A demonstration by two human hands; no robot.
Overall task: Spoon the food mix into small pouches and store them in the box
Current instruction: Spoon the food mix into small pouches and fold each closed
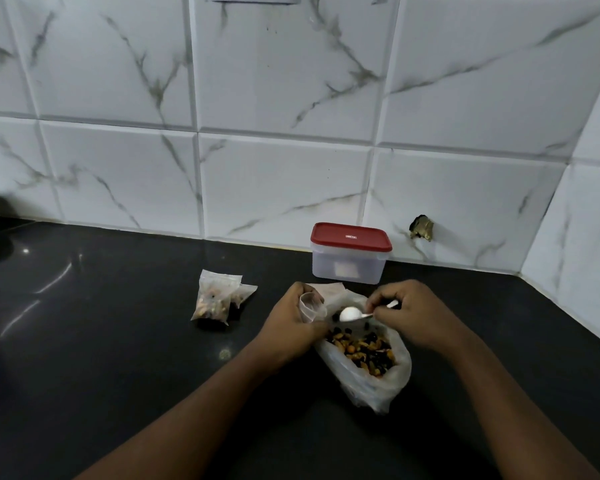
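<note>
Black countertop (pixel 101 323) runs wide to the left and meets tiled wall (pixel 291 185) behind and at the right. A box (pixel 349 268) with its red lid (pixel 350 236) on stands against the tiles, the lid's label too small to read. The left hand (pixel 291 323) grips an empty small pouch (pixel 310 306) and the right hand (pixel 406 310) pinches a spoon (pixel 350 314) above the open bag of food mix (pixel 364 362), with two filled pouches (pixel 215 299) lying to the left.

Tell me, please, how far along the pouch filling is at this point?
Done: what look like two filled pouches lie on the counter, left of the hands. In hand: the left hand holds an empty pouch; the right hand holds the spoon, seemingly empty, over the big bag. Left: much mix remains, and the filled pouches are not yet in the box, whose red lid is on.
</note>
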